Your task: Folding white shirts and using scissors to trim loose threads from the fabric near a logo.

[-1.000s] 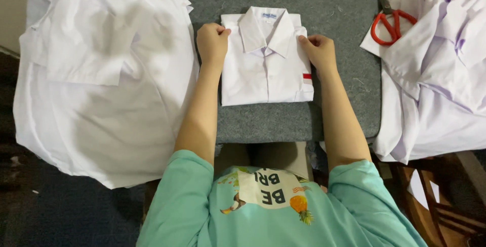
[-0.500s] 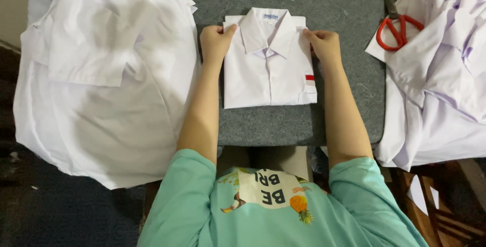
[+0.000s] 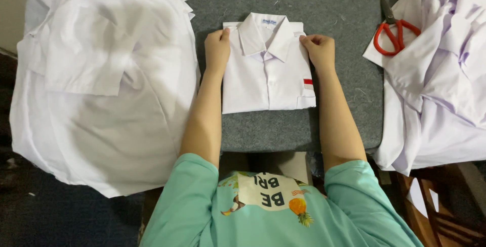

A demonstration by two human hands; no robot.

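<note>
Nearest the camera, 2 bare forearms emerge from teal sleeves and run up to a grey felt-covered worktop (image 3: pixel 344 19). On it, centred between the arms, lies a folded white shirt (image 3: pixel 267 77), collar away from the person, button placket up, with a small red-and-white patch above the pocket on its right edge. The left hand (image 3: pixel 217 49) rests curled at the shirt's left shoulder, fingers bent over the edge and thumb against the fabric. The right hand (image 3: pixel 319 50) mirrors it at the right shoulder, fingertips touching the collar's tip. Both hands are partly closed and press or pinch the fold; whether either grips the layers fully cannot be told. The cloth appears light, soft and limp, so the folded packet would likely sag or unfold unless held at both shoulder edges or supported from beneath. To the left, a stack of white shirts (image 3: pixel 106 85) overhangs the worktop. To the right, a heap of loose white garments (image 3: pixel 440 95) carries red-handled scissors (image 3: pixel 392 31) near the far edge.
</note>
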